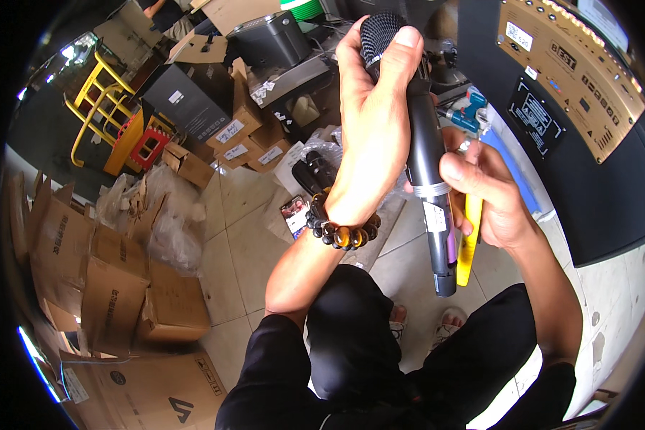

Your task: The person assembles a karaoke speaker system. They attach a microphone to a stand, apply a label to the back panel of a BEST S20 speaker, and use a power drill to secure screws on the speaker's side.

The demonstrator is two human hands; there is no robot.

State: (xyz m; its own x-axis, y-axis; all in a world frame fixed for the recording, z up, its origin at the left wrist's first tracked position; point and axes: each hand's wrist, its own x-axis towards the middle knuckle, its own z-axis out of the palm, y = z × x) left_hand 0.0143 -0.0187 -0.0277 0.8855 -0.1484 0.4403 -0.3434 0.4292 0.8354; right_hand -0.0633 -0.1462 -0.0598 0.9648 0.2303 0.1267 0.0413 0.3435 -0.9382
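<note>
Two hands hold up a black microphone (424, 147).

The microphone is in front of the person, high over the tile floor (226, 266), with its round top up and its tail pointing down, a bit to the right. The left hand (375, 115) reaches up on a long, straight-looking wrist with a bead bracelet (345, 235). Its fingers are wrapped around the bumpy top, and its thumb presses on the front. The right hand (493, 193) comes in from the right side, with its arm bent up and leaning in. Its thumb is bent toward the microphone's middle, and its fingers curl around a long yellow thing (469, 247) beside the tail. Some fingertips are hidden.
</note>
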